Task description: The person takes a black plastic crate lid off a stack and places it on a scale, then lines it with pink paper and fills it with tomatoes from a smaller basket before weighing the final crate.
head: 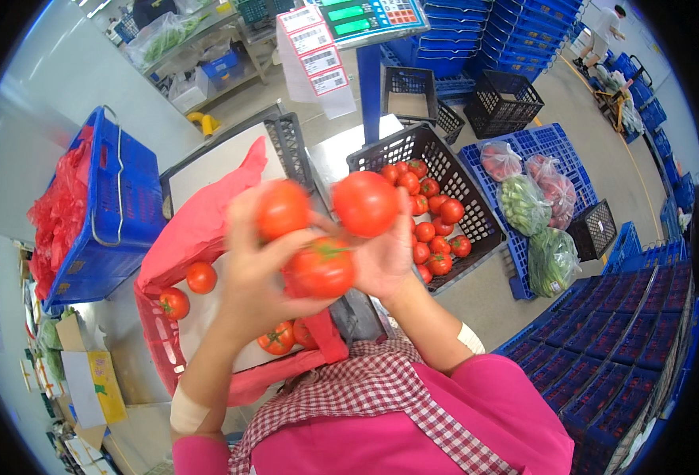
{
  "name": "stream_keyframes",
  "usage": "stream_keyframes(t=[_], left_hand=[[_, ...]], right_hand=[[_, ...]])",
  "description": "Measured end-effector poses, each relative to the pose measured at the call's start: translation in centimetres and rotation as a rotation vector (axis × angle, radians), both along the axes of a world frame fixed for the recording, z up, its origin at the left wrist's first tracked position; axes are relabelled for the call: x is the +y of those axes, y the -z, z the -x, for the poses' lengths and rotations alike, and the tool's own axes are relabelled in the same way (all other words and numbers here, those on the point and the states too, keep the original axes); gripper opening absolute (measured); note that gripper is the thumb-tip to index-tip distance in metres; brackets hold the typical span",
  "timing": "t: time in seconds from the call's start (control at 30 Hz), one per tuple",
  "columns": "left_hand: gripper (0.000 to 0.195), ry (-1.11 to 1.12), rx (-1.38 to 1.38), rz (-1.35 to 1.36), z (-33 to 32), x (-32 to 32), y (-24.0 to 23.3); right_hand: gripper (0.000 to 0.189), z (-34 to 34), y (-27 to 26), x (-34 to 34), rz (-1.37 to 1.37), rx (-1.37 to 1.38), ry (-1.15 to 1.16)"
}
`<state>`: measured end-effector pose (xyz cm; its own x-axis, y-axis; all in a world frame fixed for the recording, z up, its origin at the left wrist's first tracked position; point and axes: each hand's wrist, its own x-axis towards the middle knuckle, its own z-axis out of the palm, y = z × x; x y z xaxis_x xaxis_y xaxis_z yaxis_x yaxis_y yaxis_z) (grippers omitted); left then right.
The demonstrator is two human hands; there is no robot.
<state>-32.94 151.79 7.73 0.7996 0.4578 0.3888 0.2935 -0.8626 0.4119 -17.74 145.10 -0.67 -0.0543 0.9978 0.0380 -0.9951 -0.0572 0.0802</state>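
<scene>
My left hand (pixel 251 285) is raised in front of me and grips two red tomatoes, an upper tomato (pixel 283 209) and a lower tomato (pixel 321 268) with a green calyx. Close beside it, my right hand (pixel 388 264) holds a large tomato (pixel 365 203) in its fingers. Both hands are slightly blurred. Below the left hand stands a crate with a pink liner (pixel 177 249) draped over its rim. A few tomatoes lie inside, among them a tomato (pixel 201 277) at the left and a tomato (pixel 277 338) near me. To the right, a black plastic crate (pixel 477 222) contains many tomatoes (pixel 438 243).
A blue crate (pixel 138 214) stuffed with red plastic bags (pixel 61 219) stands left. Ahead, a scale display (pixel 361 21) on a blue post (pixel 369 89) carries a label sheet (pixel 319 59). Bagged vegetables (pixel 524 205) sit on a blue pallet (pixel 563 154). A person (pixel 603 35) stands far right.
</scene>
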Motion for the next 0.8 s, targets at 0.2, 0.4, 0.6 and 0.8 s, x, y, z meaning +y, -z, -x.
stream_keyframes(t=[0.2,0.4,0.6,0.8], left_hand=[[0.048,0.08,0.026,0.169,-5.1,-0.5,2.6],[0.025,-0.888,-0.202,0.019,11.4,6.5,9.1],[0.075,-1.091,0.253,0.042,24.0,5.5,14.9],[0.08,-0.981,0.511,0.1,20.1,7.0,13.6]], right_hand=[[0.083,-9.6,11.8,-4.2,0.051,-0.113,0.275],[0.08,-15.6,23.2,-7.2,0.698,-0.256,0.389],[0.064,-17.2,25.7,-5.4,0.945,-0.255,0.459],[0.037,-21.6,26.2,-7.1,1.224,-0.453,0.616]])
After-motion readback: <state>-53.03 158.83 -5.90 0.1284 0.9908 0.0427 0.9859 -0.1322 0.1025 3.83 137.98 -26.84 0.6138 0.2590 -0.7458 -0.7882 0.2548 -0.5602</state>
